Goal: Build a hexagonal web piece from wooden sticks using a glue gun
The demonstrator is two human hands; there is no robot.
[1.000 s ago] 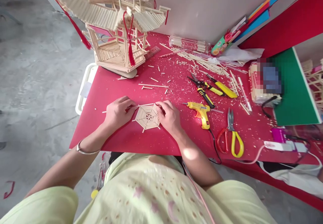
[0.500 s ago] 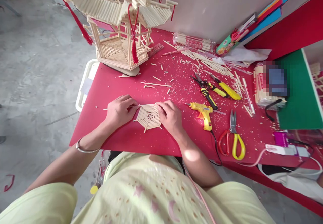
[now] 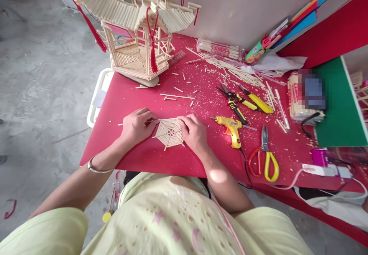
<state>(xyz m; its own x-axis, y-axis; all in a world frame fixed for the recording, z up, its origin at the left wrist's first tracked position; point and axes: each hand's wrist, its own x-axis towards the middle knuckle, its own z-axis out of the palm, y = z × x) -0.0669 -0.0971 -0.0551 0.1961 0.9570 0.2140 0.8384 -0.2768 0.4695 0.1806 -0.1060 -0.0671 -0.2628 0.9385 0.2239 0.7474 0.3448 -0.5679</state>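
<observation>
- Here was the work, right in front of the person: a six-sided stick panel, flat on the red table between the two hands, ring inside ring like a spider's web!
- Done so far: the rings ran closely packed from the small star at the centre out to the rim, and the panel looked, by judgement, well along.
- Left over: bare spoke tips poked out past the last ring along the lower side, so there seemed to be room for more rows out there.
- And the top edge was where the action was, with both hands at its corners; whether the row there was fixed or only held in place could not be told.
- Left hand: palm down, knuckles arched, thumb and forefinger pinching a thin stick beside the upper left corner, its far end jutting out past the hand. The other fingers curled under, mostly hidden.
- Right hand: turned inward, thumb and forefinger pinched on the panel at its upper right corner, remaining fingers folded; the exact contact was too small to read.
- Both forearms came in low from either side, elbows wide, wrists close to the table, a nicely balanced pose.
- Off to the right, the glue gun lay on its side, out of both hands, with the red-and-yellow pliers near it.
</observation>
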